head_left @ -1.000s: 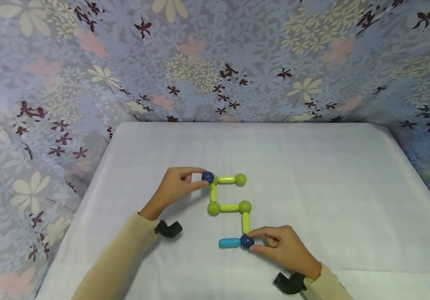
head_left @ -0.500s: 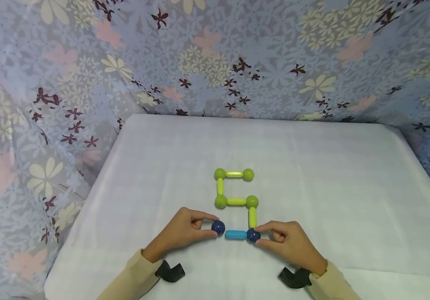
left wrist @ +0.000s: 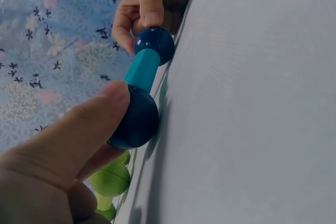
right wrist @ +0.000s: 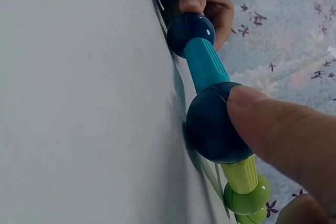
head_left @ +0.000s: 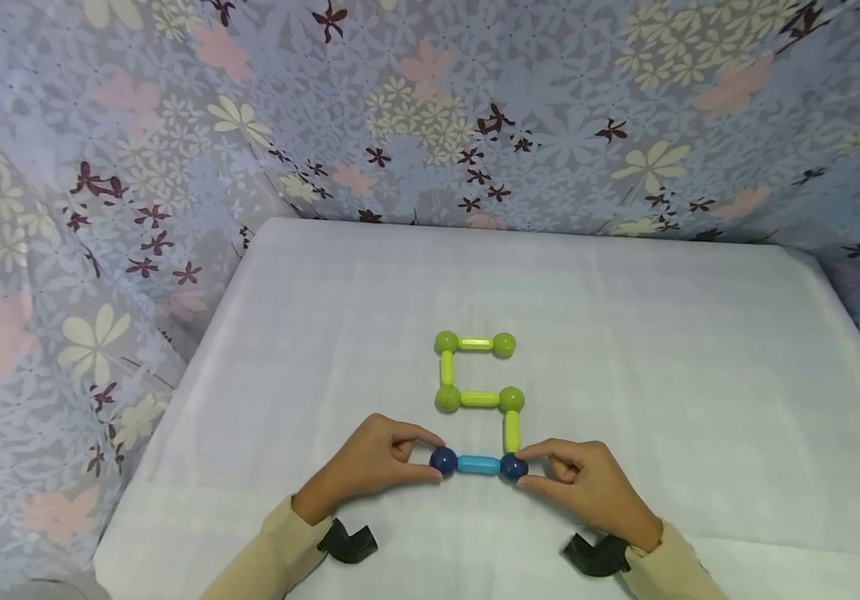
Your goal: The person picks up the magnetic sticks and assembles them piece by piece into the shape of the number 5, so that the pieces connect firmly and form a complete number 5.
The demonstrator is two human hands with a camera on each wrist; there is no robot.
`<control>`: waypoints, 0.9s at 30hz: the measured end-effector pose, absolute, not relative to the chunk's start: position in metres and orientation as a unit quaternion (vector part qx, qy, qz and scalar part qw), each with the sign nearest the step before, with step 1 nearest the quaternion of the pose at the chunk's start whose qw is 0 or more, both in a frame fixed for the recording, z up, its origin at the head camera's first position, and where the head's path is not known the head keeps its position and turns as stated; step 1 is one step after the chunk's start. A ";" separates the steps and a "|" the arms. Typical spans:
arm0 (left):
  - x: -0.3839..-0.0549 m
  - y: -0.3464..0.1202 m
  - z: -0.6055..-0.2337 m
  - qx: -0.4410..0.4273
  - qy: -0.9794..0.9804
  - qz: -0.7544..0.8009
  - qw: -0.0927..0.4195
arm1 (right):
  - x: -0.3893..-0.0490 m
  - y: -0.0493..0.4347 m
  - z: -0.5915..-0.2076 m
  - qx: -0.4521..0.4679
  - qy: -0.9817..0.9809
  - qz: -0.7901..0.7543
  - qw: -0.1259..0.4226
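Note:
My left hand (head_left: 381, 462) pinches a dark blue ball (head_left: 443, 462) between thumb and forefinger. The ball meets the left end of a light blue rod (head_left: 478, 465). At the rod's other end, my right hand (head_left: 587, 483) grips a second dark blue ball (head_left: 514, 467) the same way. A yellow-green rod (head_left: 512, 432) runs from that ball up to a green ball (head_left: 512, 399). From there, more green balls and yellow-green rods form an S-like shape on the table. In the left wrist view, the thumb lies on the near blue ball (left wrist: 137, 121).
A white cloth covers the table (head_left: 662, 350). Behind and to the left hangs a floral curtain (head_left: 430, 108). Black bands (head_left: 349, 542) are worn at both wrists, over beige sleeves (head_left: 272, 550).
My left hand has brought its blue ball from beside the top-left green ball down to the free end of the light blue rod. My right hand keeps its grip. The head view has shifted slightly.

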State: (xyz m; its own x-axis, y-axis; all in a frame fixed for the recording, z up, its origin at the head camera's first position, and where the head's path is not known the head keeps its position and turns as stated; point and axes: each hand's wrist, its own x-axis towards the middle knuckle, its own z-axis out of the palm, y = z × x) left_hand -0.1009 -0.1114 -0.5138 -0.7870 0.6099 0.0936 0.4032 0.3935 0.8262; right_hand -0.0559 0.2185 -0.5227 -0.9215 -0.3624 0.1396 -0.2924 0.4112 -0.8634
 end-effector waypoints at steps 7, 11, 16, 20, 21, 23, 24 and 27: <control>-0.102 -0.107 -0.520 0.318 0.826 0.452 0.111 | -0.054 0.223 -0.525 -0.181 0.843 -0.505 0.045; -0.107 -0.106 -0.524 0.322 0.825 0.452 0.108 | -0.058 0.225 -0.527 -0.180 0.839 -0.512 0.043; -0.115 -0.110 -0.527 0.323 0.823 0.455 0.107 | -0.066 0.224 -0.533 -0.194 0.827 -0.527 0.032; -0.114 -0.112 -0.529 0.299 0.823 0.469 0.118 | -0.068 0.224 -0.537 -0.197 0.818 -0.539 0.034; -0.113 -0.112 -0.530 0.290 0.823 0.473 0.123 | -0.067 0.224 -0.538 -0.197 0.816 -0.543 0.035; -0.111 -0.113 -0.531 0.278 0.821 0.483 0.126 | -0.067 0.223 -0.539 -0.197 0.812 -0.549 0.034; -0.110 -0.114 -0.531 0.273 0.819 0.490 0.124 | -0.066 0.223 -0.540 -0.197 0.809 -0.552 0.033; -0.108 -0.117 -0.530 0.263 0.811 0.513 0.101 | -0.065 0.224 -0.543 -0.201 0.799 -0.565 0.033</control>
State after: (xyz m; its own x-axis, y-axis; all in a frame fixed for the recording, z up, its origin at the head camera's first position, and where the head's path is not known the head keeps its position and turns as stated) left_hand -0.1078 -0.1175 -0.5305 -0.8413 0.5301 0.1058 0.3227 0.3355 0.8851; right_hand -0.0648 0.2237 -0.5426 -0.9172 -0.3580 0.1748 -0.2841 0.2805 -0.9168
